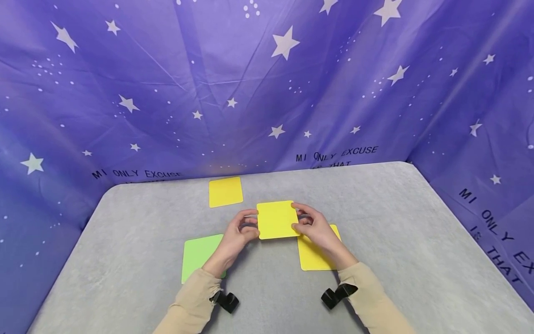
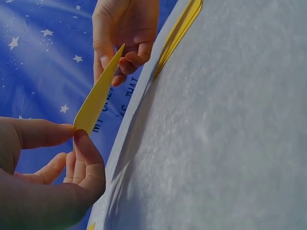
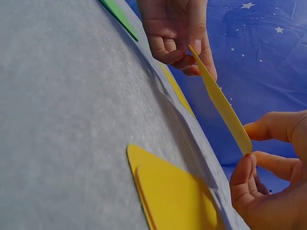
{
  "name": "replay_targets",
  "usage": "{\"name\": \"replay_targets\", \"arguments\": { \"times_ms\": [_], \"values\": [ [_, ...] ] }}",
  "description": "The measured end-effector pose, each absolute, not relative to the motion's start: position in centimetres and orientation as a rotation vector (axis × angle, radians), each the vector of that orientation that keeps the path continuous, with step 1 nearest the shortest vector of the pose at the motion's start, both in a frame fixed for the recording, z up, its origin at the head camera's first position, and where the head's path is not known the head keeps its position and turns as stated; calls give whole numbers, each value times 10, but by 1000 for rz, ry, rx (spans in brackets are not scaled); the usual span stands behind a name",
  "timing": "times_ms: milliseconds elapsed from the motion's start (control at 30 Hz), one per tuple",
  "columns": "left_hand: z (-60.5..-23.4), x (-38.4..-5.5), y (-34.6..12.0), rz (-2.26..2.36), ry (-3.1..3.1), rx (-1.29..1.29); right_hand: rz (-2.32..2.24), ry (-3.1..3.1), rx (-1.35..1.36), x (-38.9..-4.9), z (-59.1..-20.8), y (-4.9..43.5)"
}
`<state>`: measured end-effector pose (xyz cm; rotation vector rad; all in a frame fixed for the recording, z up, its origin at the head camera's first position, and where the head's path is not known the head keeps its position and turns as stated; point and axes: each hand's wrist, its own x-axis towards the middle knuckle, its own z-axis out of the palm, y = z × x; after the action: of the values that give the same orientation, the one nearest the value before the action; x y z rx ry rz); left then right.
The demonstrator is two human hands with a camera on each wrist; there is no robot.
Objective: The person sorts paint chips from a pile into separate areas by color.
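A thin yellow square card (image 1: 276,220) with rounded corners is held up above the table between both hands. My left hand (image 1: 234,239) pinches its left edge between thumb and fingers. On the opposite edge, my right hand (image 1: 320,228) pinches the card the same way. Both wrist views show the yellow card (image 2: 98,98) nearly edge-on, clear of the tabletop. Beneath the right hand and wrist lie stacked yellow cards (image 3: 172,196), partly covered in the head view. A green card (image 1: 199,253) lies under the left wrist, its right side hidden by the arm.
Another yellow card (image 1: 225,192) lies near the far edge of the grey table (image 1: 137,222). A purple curtain (image 1: 233,69) with white stars hangs right behind the table and along its sides. Each wrist wears a black camera mount (image 1: 227,301).
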<state>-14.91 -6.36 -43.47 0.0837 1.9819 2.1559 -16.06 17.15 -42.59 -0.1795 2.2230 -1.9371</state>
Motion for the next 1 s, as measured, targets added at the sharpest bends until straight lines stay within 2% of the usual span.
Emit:
{"name": "replay_targets", "arguments": {
  "times_ms": [1000],
  "values": [
    [-444, -144, -21, 2123, 1760, 281, -1824, 2376, -191, -136, -425, 223]
  ]
}}
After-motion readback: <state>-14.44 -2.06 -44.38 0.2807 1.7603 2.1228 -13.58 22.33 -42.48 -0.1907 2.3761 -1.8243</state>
